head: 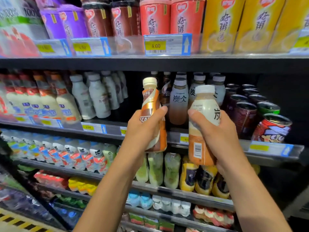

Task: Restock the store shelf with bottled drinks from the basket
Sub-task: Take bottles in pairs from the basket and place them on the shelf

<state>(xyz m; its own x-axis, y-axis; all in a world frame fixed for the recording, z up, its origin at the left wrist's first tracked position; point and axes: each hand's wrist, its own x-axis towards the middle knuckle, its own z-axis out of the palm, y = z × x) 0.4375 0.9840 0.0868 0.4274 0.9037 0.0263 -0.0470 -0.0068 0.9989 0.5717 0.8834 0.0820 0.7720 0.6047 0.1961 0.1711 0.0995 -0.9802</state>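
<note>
Bottled drinks, two of them, are up in our hands in front of the middle shelf. Our left hand has fingers and thumb curled round the lower body of a brown-and-orange coffee bottle with a cream cap. Our right hand grips a cream-and-orange bottle with a white cap, its barcode turned toward us. Both bottles are roughly upright, and their bases hang lower in view than the front rail, so we hold them before the shelf and not on its board. For room, we see a dark gap between the pale bottles at left and the coffee bottle. The grey-capped bottles stand packed between our two hands, their caps close under the edge of the upper shelf. Cans crowd the right end up to the rail. Our left hand covers most of the coffee bottle's label, leaving only a few letters, and that bottle hides whatever stands right behind it. The cream-and-orange bottle masks part of the grey-capped row. The left side of the view is blurred, most price tags cannot be read, and our forearms cut across the lower shelves.
</note>
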